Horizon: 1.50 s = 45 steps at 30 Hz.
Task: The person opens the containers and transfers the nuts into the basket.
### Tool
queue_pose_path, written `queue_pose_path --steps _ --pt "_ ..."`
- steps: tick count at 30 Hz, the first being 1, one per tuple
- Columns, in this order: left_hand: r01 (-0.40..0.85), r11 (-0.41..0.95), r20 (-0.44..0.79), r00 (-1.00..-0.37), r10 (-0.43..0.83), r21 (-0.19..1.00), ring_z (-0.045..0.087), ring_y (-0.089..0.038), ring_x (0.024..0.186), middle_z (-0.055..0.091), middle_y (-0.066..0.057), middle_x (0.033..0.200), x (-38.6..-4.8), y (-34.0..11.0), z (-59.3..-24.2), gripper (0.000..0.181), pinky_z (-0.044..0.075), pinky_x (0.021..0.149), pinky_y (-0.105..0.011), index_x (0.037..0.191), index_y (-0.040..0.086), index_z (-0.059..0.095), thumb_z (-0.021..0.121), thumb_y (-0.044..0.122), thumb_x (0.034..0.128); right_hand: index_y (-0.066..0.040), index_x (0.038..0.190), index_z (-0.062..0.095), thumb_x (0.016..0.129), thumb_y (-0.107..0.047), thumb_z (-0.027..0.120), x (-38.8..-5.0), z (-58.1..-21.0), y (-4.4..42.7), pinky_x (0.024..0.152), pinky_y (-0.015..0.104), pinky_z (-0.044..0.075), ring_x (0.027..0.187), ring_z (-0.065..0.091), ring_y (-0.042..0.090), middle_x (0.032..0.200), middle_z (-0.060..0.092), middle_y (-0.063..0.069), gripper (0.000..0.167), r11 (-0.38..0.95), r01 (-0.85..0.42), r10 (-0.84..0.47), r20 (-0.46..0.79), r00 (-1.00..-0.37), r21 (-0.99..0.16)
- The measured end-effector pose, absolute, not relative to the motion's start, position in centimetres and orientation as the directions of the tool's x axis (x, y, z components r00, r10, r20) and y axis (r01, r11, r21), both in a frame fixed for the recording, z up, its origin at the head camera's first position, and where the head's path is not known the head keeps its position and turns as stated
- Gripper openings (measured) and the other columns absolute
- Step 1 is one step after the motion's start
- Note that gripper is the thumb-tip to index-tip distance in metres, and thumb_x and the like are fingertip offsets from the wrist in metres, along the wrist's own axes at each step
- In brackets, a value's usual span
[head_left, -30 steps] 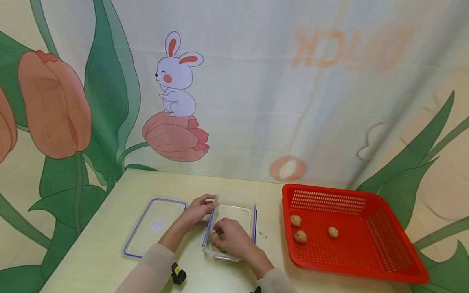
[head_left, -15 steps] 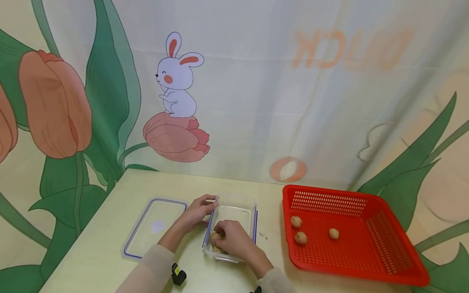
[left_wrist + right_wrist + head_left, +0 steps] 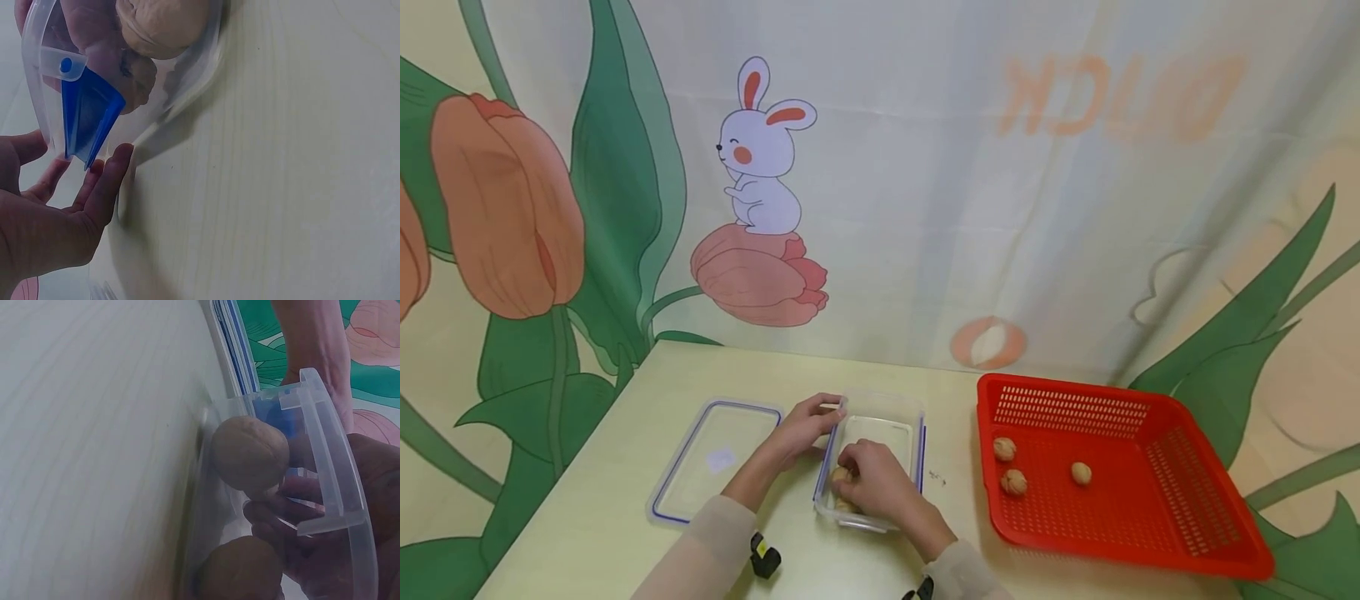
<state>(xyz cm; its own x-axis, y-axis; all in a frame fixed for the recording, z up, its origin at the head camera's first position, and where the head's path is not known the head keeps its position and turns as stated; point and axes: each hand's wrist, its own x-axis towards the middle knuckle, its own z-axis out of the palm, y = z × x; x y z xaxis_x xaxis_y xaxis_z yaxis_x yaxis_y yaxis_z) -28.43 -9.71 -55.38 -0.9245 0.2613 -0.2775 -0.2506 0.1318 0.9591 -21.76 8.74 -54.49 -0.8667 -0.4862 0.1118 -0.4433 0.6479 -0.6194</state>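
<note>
A clear plastic food container (image 3: 891,432) with blue latches stands on the table in the head view. My left hand (image 3: 805,427) grips its left wall, thumb at the rim. In the left wrist view, the fingers (image 3: 112,181) touch the outside beside a hanging blue latch (image 3: 90,115). Inside the container, my right hand (image 3: 880,479) curls its fingers round a walnut (image 3: 840,477) at the near left. Through the wall, the right wrist view shows one walnut (image 3: 250,453) by the fingertips and another walnut (image 3: 240,572) below. The right fingertips are partly hidden in the head view.
The container's lid (image 3: 715,458), with a blue seal, lies flat to the left. On the right, a red plastic basket (image 3: 1131,550) holds walnuts, one being this walnut (image 3: 1013,482). Small dark crumbs (image 3: 936,477) lie between container and basket. A printed curtain (image 3: 910,208) hangs behind the table.
The right hand stays in the container and shifts only slightly at the walnut. The left hand keeps its hold. The head view tilts a little, and the basket's walnuts stay put.
</note>
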Motion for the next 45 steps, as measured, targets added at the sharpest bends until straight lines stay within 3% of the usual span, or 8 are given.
queue_pose_path --steps 9,17,22,36,45 --pt "-0.251 0.144 -0.281 -0.928 0.247 0.957 0.057 -0.044 0.134 0.055 -0.023 0.146 -28.5 -9.5 -55.2 0.043 0.056 0.095 -0.064 0.148 0.009 0.056 0.062 0.026 0.1089 -0.004 0.106 0.076 0.091 -0.016 0.084 -21.4 -52.8 9.4 0.079 0.024 0.055 0.088 0.066 0.014 0.097 0.068 0.001 0.021 0.623 -0.451 -0.507 0.109 -0.855 -0.639" --pt "-0.237 0.152 -0.27 -0.927 0.261 0.96 0.057 -0.045 0.134 0.055 -0.024 0.146 -28.5 -9.6 -55.2 0.044 0.057 0.094 -0.063 0.148 0.007 0.054 0.061 0.027 0.1093 -0.007 0.107 0.077 0.096 -0.012 0.079 -21.4 -49.2 11.0 0.086 0.033 0.059 0.092 0.07 0.016 0.101 0.073 0.001 0.012 0.573 -0.517 -0.523 0.202 -0.828 -0.636" --pt "-0.234 0.153 -0.268 -0.926 0.268 0.96 0.057 -0.045 0.135 0.056 -0.024 0.146 -28.5 -9.4 -55.3 0.044 0.056 0.095 -0.064 0.148 0.007 0.054 0.061 0.027 0.1092 -0.007 0.109 0.076 0.096 -0.014 0.08 -21.2 -47.2 12.5 0.089 0.04 0.061 0.093 0.071 0.019 0.103 0.073 0.001 0.016 0.557 -0.519 -0.495 0.243 -0.835 -0.649" --pt "-0.236 0.149 -0.269 -0.925 0.27 0.96 0.058 -0.044 0.134 0.057 -0.021 0.144 -28.4 -9.3 -55.6 0.045 0.056 0.096 -0.063 0.149 0.008 0.055 0.062 0.027 0.1089 -0.013 0.113 0.076 0.09 -0.016 0.087 -19.8 -44.8 19.5 0.091 0.043 0.061 0.097 0.071 0.015 0.104 0.073 -0.005 0.025 0.618 -0.455 -0.294 0.348 -0.89 -0.64" --pt "-0.233 0.161 -0.269 -0.927 0.263 0.959 0.055 -0.046 0.137 0.055 -0.022 0.147 -28.5 -9.6 -55.6 0.045 0.056 0.096 -0.064 0.149 0.008 0.054 0.061 0.028 0.1093 -0.008 0.12 0.073 0.091 -0.013 0.086 -19.6 -44.5 24.1 0.091 0.045 0.062 0.104 0.074 0.028 0.113 0.074 0.005 0.032 0.666 -0.329 -0.147 0.315 -0.938 -0.669"
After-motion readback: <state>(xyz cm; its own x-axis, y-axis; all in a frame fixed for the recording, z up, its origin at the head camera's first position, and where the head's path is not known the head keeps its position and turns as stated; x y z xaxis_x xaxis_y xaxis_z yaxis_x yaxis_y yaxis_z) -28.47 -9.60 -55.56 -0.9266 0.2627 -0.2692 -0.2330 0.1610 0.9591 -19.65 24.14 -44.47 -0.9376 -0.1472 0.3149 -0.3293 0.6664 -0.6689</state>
